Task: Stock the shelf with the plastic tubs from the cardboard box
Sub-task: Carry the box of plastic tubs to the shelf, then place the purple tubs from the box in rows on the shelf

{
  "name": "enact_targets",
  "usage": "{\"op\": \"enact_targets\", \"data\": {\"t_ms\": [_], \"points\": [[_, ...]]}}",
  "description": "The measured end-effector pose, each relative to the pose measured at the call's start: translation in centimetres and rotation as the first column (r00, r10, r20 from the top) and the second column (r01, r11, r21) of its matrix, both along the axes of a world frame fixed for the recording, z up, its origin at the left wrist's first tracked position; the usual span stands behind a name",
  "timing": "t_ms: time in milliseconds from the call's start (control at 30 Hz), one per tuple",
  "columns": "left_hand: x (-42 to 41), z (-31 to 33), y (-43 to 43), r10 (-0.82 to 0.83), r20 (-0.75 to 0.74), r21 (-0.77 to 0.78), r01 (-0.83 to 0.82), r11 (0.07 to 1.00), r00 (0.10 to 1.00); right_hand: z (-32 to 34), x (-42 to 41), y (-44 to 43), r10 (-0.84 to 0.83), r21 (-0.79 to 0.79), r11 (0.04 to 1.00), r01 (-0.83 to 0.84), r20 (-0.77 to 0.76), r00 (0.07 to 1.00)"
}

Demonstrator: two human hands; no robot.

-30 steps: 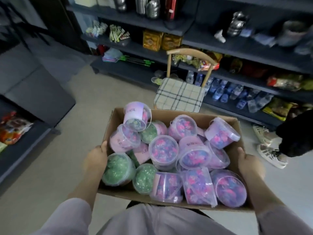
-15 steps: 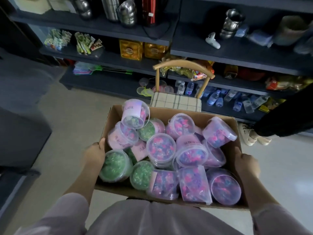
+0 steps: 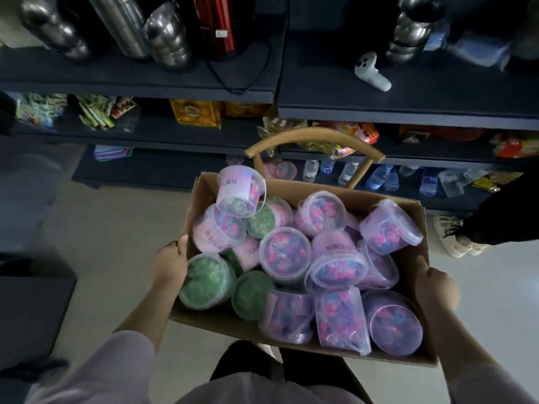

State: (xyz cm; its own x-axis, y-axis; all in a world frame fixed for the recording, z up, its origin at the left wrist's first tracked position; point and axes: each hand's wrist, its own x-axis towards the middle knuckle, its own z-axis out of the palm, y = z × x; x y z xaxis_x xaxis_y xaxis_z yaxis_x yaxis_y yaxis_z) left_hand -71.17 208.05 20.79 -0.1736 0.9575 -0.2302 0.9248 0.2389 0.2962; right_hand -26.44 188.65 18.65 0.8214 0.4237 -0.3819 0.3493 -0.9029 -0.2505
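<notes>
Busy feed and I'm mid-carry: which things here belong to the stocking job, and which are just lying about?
Job: cardboard box, plastic tubs piled in it, left hand and right hand gripping its sides, shelf ahead.
Lying about: wooden chair, white controller on the shelf, water bottles, metal flasks, snack packets.

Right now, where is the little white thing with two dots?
The white gadget lies on the upper right shelf in the head view, just left of the stacked steel pots.

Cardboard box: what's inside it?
Lidded tubs in a loose pile: most hold pink-and-blue pieces, a few green tubs sit at the left, several lie tipped. The box bottom and anything lower are hidden under the pile.
</notes>
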Motion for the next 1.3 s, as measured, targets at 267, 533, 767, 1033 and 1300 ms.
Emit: {"op": "enact_targets", "data": {"t_ms": [267, 533, 767, 1033, 1300], "points": [[4.5, -8.3, 10.3, 0.060, -0.091, -0.049, -0.065, 0.997, 0.994, -7.4, 5.1, 10.3, 0.008, -0.055, 0.998, -0.010, -0.025, 1.000], [7.3, -16.1, 13.7, 0.106, -0.170, -0.012, -0.109, 0.994, 0.980, -13.0, 8.1, 14.5, -0.044, -0.034, 0.998, 0.044, 0.017, 0.999], [7.0, -15.9, 13.8, 0.113, 0.002, -0.236, -0.110, 0.966, 0.994, -13.0, 7.4, 14.0, -0.169, -0.017, 0.986, 0.168, -0.121, 0.978], [14.5, -9.5, 14.1, 0.068, 0.488, -0.066, -0.041, 0.997, 0.870, -9.2, 3.8, 17.7, 0.052, 0.357, 0.934, -0.008, -0.114, 0.992], [19.7, -9.8, 17.9, 0.201, 0.391, -0.183, -0.139, 0.973, 0.898, -10.7, 3.8, 20.5, -0.064, 0.383, 0.918, 0.106, -0.119, 0.991]]}}
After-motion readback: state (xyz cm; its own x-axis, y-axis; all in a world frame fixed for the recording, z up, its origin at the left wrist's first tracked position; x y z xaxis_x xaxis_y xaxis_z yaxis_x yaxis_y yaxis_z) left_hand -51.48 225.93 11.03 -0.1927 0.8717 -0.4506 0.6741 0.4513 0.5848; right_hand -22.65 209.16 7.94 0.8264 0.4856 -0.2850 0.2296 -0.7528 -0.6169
